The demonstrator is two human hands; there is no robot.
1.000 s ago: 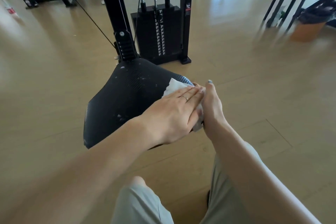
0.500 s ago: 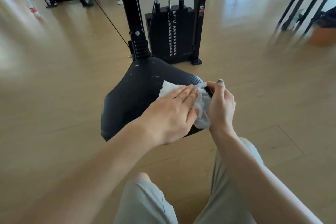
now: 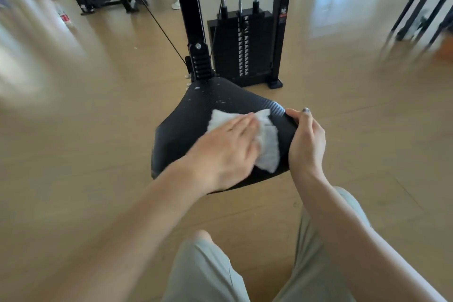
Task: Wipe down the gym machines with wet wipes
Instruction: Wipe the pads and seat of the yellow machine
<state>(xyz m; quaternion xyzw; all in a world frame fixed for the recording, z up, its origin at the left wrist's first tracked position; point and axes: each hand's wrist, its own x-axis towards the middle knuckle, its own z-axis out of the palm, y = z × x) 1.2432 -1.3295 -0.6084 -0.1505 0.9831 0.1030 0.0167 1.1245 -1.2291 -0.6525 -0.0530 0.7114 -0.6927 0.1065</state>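
Note:
A black padded seat (image 3: 193, 115) of a weight machine sits in the middle of the view, flecked with white specks near its far end. A white wet wipe (image 3: 267, 140) lies spread on its right half. My left hand (image 3: 225, 152) presses flat on the wipe with straight fingers. My right hand (image 3: 306, 140) grips the seat's right edge, thumb on top and fingers curled under the rim. The wipe's left part is hidden under my left palm.
The machine's black upright post (image 3: 191, 14) and weight stack (image 3: 241, 44) stand just beyond the seat, with a cable (image 3: 161, 24) running up to the left. Other machine frames (image 3: 416, 5) stand far right and far left. Wooden floor surrounds the seat; my knees are below.
My left hand has slid the wipe leftward across the seat, away from the right edge. My right hand has let go of the wipe and now holds the seat's edge.

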